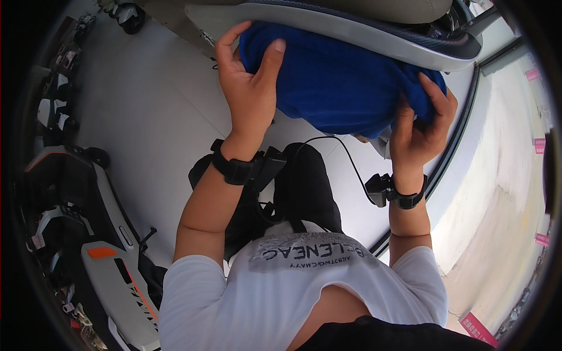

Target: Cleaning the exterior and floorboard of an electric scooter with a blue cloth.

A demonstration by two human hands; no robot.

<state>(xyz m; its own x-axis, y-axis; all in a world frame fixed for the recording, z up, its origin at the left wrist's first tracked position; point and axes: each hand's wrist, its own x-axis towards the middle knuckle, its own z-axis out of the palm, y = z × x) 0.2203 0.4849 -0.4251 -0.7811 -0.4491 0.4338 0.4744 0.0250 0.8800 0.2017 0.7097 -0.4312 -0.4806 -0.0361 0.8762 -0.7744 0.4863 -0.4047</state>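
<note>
- The person's left hand (249, 88) grips the left edge of a bunched blue cloth (336, 88), thumb laid over the front of the fabric and the fingers curled round behind it.
- The right hand (418, 126) is closed on the cloth's lower right corner, with the fingertips pressed into the folds and the thumb tucked underneath.
- The blue cloth is held up between both hands, well above the pale floor (152, 105), and its top edge lies against the underside of a curved grey-and-white panel (374, 32) that spans the top of the view.
- Whether the cloth is pressed hard on the panel or only touching it cannot be told.
- Each wrist carries a black strap: the one on the left wrist (234, 169) and the one on the right wrist (407, 199), each with a small black device clipped on, joined by a thin black cable (345, 153).
- The person wears a white T-shirt (293, 286).
- To the left stands a white scooter with orange accents (111, 257), well apart from the hands.
</note>
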